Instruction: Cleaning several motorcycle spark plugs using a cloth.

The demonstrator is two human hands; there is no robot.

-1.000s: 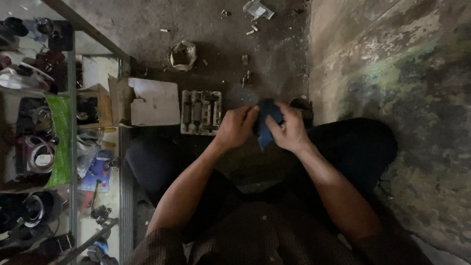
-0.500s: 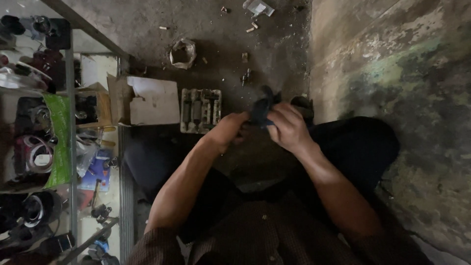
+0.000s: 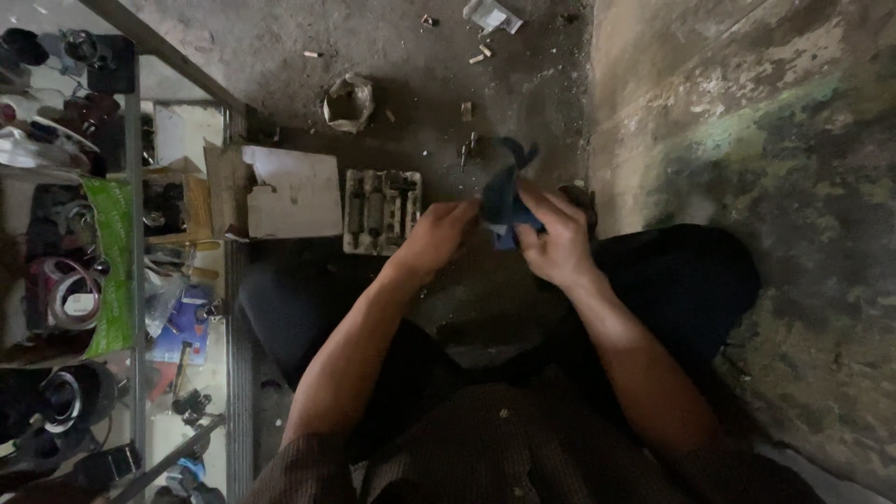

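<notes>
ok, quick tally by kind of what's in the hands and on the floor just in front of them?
Hands: 2, left hand and right hand, both on the cloth
Blue cloth: 1
Grey tray of metal parts: 1
Flat cardboard piece: 1
Crumpled paper cup: 1
Total: 6, leaving out the small floor scraps, too small to count.

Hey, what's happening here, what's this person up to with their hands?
A person sits on a grimy concrete floor, seen from above. Both hands grip a dark blue cloth out in front of their lap: the left hand pinches its near edge, and the right hand wraps around it. Whether anything is inside the cloth is hidden. A tray of metal parts and a torn cardboard box lie beside them.
</notes>
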